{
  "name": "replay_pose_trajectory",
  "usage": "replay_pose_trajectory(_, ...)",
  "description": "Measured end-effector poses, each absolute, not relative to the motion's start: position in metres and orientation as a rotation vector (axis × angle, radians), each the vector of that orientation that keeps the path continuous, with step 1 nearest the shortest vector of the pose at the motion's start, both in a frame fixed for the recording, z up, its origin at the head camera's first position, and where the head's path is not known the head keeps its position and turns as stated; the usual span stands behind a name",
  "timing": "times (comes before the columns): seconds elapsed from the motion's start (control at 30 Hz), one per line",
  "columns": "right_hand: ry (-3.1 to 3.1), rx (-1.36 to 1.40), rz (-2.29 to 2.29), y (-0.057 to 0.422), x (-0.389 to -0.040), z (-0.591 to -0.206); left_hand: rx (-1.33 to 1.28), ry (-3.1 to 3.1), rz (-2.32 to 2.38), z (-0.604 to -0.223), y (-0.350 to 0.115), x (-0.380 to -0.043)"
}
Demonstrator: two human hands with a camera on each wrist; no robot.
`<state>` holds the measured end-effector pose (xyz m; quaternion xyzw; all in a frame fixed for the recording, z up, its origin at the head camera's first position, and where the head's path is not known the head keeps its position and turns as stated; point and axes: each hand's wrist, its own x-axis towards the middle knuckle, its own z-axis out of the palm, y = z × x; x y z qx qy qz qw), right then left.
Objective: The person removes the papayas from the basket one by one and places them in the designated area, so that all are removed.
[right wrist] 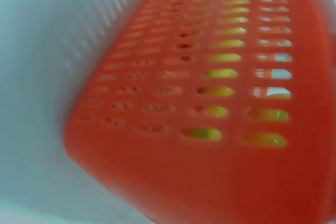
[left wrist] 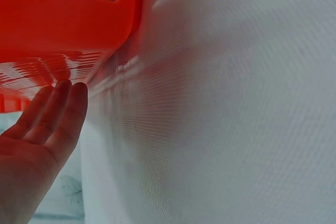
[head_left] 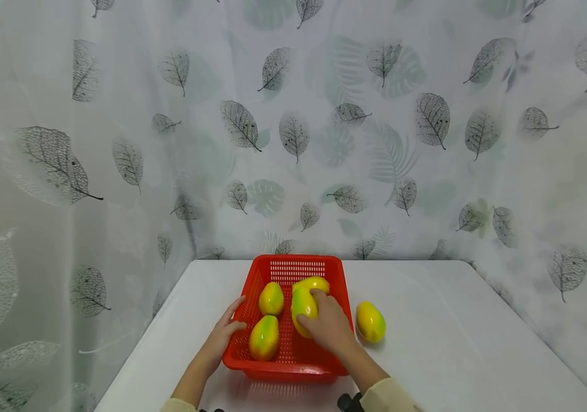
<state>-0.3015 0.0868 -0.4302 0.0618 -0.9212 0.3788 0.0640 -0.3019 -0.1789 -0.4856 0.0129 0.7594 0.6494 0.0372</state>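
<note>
A red plastic basket (head_left: 288, 371) with slotted walls stands on the white table. My right hand (head_left: 330, 323) reaches into it and grips a glossy yellow-green mango (head_left: 303, 303), thumb at the near side and fingers over the top. Just behind lies another mango (head_left: 316, 282), partly covered by the hand and the held one. Two more lie along the basket's left side, a mango (head_left: 271, 298) farther back and a mango (head_left: 264, 339) nearer. At the left rim rests my left hand (head_left: 216, 342); the left wrist view shows its straight fingers (left wrist: 68, 114) against the outer wall.
Outside the basket, close to its right wall, a single mango (head_left: 370, 322) lies on the table (head_left: 442, 337). A leaf-printed curtain (head_left: 324, 126) hangs behind and along both sides. Through the slots in the right wrist view, yellow fruit shows behind the basket wall (right wrist: 252, 182).
</note>
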Motion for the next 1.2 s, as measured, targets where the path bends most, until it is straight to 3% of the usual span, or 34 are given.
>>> replay_pose_trajectory(0.7,-2.655,-0.107,1.205,0.160,-0.313,-0.382,0.041,2.345,1.978,-0.488,-0.182,-0.304)
replay_pose_trajectory(1.2,-2.694,-0.284,1.131,0.219,-0.320,-0.402,0.028,2.333,1.976,-0.483,-0.181,-0.303)
